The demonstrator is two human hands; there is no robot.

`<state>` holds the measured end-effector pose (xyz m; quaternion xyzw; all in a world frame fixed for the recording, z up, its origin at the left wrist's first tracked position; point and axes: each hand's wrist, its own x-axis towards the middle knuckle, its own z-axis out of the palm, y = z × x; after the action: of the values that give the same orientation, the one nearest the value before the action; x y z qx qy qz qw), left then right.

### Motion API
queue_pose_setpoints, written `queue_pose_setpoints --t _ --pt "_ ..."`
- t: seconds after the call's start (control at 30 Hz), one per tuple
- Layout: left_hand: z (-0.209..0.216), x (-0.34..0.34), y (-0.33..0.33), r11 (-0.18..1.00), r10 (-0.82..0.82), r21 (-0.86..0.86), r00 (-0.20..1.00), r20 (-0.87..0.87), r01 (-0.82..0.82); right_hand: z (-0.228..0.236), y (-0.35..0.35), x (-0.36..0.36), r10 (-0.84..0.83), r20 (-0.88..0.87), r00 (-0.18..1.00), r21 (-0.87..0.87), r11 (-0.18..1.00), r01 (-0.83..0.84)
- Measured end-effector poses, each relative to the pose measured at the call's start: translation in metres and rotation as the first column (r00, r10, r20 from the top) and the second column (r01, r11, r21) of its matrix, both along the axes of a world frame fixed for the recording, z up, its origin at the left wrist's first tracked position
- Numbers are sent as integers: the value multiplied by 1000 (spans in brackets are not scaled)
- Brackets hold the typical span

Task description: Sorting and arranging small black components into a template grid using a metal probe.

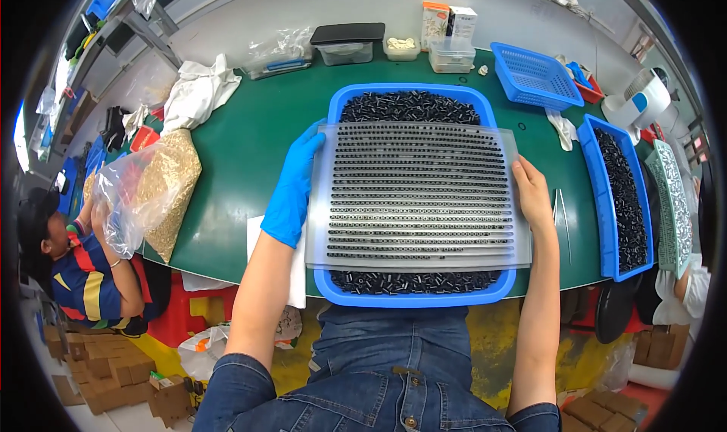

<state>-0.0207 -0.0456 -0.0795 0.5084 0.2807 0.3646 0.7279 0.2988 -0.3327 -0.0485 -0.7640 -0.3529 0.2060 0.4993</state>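
Note:
A clear plate with rows of small holes [416, 197] is held level over a blue tray [413, 299]. Small black cylindrical parts [409, 108] fill the tray and show beyond the plate's far and near edges. Many holes hold black pieces; some in the nearer rows look bare. My left hand [291, 186], in a blue glove, grips the plate's left edge. Bare, my right hand [532, 190] holds the right edge, thumb on top. Fingers under the plate are hidden. Metal tweezers [562, 224] lie on the green table just right of my right hand.
On the right stands a long blue bin [650, 262] of black parts, with a blue basket [530, 84] behind it. Clear containers [344, 52] line the back. Left, a co-worker [91, 273] handles a plastic bag [125, 197] beside a bag of tan pieces [170, 190].

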Motion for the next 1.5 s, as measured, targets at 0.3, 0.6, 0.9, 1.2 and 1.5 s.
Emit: queue_pose_setpoints --t 0.3,0.6,0.9,1.2,1.5 --pt "21 2 -15 995 -30 -96 998 56 35 11 2 -4 45 -182 982 53 998 -36" --pt "37 7 -27 956 294 119 863 -411 -269 17 3 -2 -102 -236 966 -61 994 90" --pt "41 2 -34 972 214 -35 941 -264 -231 4 18 8 -98 -242 965 -8 995 99" --pt "45 3 -25 970 234 -27 956 -179 -243 20 15 0 -141 -180 973 78 984 157" --pt "78 -7 -37 982 162 79 983 84 -169 40 0 -7 -82 -205 975 376 913 156"
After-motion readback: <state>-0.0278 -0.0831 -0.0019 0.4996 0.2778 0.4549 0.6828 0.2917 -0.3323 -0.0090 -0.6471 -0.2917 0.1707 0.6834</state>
